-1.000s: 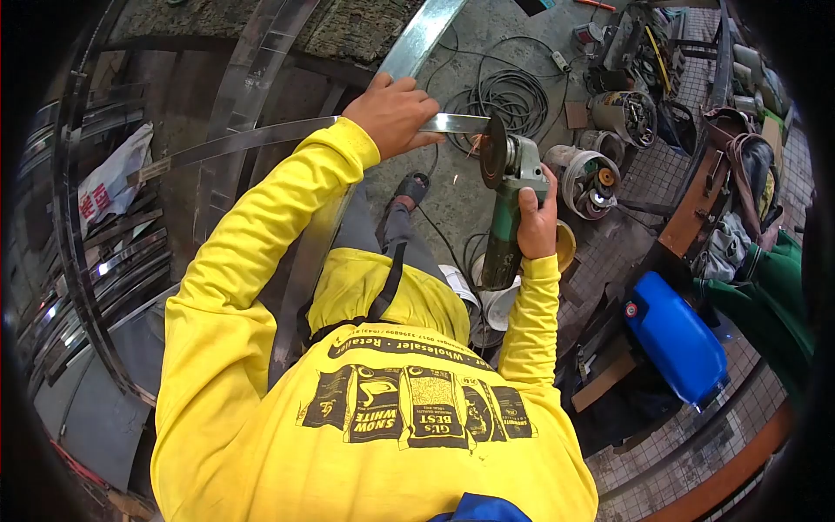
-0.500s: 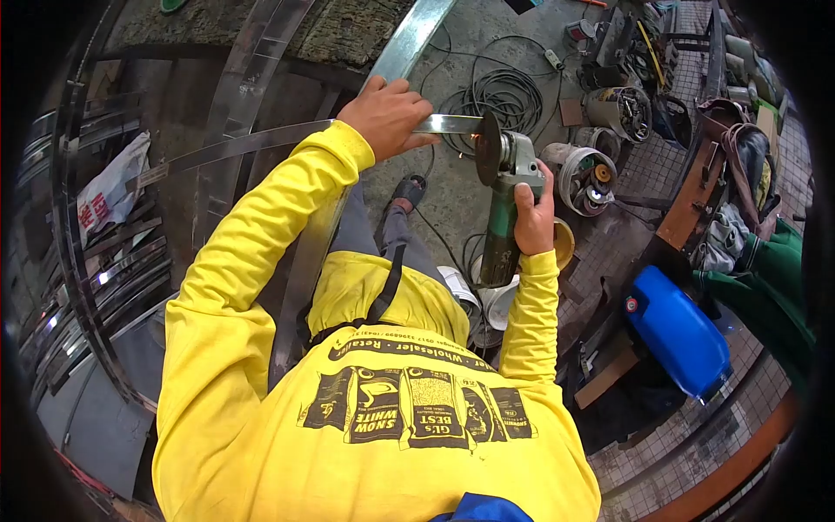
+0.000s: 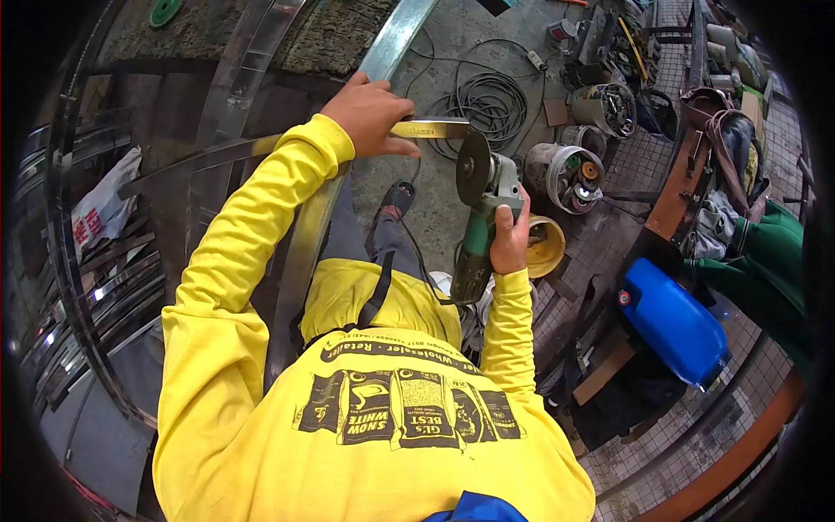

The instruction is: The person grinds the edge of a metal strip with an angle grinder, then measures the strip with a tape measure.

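My left hand [image 3: 370, 115] grips a thin flat metal bar [image 3: 432, 129] where it crosses a wider shiny metal length [image 3: 398, 43]; fingers wrap over the edge and the thumb points right. The flat bar continues left beneath my wrist, and its free end sticks out past my thumb. In my right hand [image 3: 511, 233] is a green and grey angle grinder [image 3: 477, 248], held by its body with the thumb on top. Its dark disc [image 3: 475, 167] stands beside and just below the bar's end, turned partly toward me.
A coiled black cable [image 3: 491, 106] lies on the concrete floor. To the right stand a white bucket of discs [image 3: 565, 177], a yellow bucket [image 3: 546, 247] and a blue jug [image 3: 674, 324]. Metal strips [image 3: 113, 291] are stacked at left. A green disc [image 3: 164, 11] lies top left.
The grinder has moved left and down from the bar's end, its disc turning more toward me. Sparks at the disc are gone. My left hand keeps its hold, shifted slightly left in view.
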### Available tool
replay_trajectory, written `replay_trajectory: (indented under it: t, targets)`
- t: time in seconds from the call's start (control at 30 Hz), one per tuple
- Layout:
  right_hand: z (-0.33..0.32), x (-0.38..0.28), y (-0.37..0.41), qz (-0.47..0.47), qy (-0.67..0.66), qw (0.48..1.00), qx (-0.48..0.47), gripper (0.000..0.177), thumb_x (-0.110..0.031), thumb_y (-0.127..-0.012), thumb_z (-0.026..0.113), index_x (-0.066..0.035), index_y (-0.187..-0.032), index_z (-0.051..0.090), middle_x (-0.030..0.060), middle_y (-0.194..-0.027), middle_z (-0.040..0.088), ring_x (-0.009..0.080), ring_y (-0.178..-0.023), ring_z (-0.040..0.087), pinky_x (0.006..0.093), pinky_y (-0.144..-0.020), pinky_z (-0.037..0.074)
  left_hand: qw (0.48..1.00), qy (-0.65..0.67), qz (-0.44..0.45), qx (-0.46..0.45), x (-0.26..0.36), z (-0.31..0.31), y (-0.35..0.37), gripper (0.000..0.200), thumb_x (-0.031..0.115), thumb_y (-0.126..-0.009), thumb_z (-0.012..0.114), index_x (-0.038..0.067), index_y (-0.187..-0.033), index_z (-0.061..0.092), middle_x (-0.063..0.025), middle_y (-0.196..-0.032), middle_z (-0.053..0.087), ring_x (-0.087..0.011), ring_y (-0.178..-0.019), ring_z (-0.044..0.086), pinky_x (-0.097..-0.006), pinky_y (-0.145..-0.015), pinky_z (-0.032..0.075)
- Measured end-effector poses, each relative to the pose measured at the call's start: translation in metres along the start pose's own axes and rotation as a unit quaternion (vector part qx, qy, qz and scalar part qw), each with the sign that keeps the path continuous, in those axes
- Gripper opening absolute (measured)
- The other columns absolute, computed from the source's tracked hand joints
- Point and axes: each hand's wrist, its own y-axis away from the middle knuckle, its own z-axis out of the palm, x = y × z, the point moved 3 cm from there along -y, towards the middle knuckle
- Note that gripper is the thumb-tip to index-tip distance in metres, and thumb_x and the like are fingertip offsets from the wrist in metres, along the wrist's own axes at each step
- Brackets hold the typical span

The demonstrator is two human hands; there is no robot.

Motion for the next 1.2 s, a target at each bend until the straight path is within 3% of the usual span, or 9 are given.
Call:
replay_trajectory:
  t: [0.2,0.5,0.6,1.2]
  targets:
    - [0.003,0.0,-0.005,0.001,0.037,0.999,0.001,0.08,-0.062,-0.094,0.062,-0.001,-0.142,0.043,0.0093,-0.12,0.06,0.0175,-0.107,0.057,0.0303,-0.095,0.045,0.999,-0.025,0.005,-0.027,0.0,0.005,0.002,0.044,0.052,-0.089,0.069,0.013,-0.108,0.072,-0.0041,-0.09,0.071,-0.0231,-0.097,0.059,-0.0395,-0.091,0.04]
    - [0.002,-0.013,-0.016,-0.006,0.051,0.998,-0.033,0.08,-0.062,-0.094,0.062,-0.004,-0.144,0.04,0.0092,-0.119,0.06,0.017,-0.104,0.057,0.0297,-0.093,0.046,0.999,-0.022,-0.003,-0.026,0.0,0.007,0.003,0.038,0.051,-0.094,0.066,0.015,-0.105,0.074,-0.0037,-0.087,0.073,-0.0228,-0.104,0.061,-0.0411,-0.095,0.04]
    - [0.003,-0.02,-0.023,0.005,0.047,0.998,-0.038,0.083,-0.065,-0.093,0.062,-0.004,-0.144,0.04,0.009,-0.118,0.061,0.0167,-0.103,0.057,0.0288,-0.091,0.047,0.998,-0.024,-0.006,-0.058,0.0,0.006,0.003,0.047,0.054,-0.092,0.066,0.011,-0.108,0.071,-0.0032,-0.091,0.072,-0.0232,-0.103,0.056,-0.0394,-0.095,0.039]
    - [0.002,-0.027,-0.029,-0.022,0.093,0.995,-0.031,0.08,-0.065,-0.094,0.06,-0.004,-0.141,0.043,0.0094,-0.119,0.061,0.0168,-0.105,0.057,0.0296,-0.093,0.046,0.998,-0.012,-0.007,-0.054,-0.001,0.005,0.004,0.048,0.055,-0.091,0.066,0.01,-0.105,0.071,-0.0033,-0.09,0.072,-0.0229,-0.103,0.057,-0.0393,-0.096,0.039]
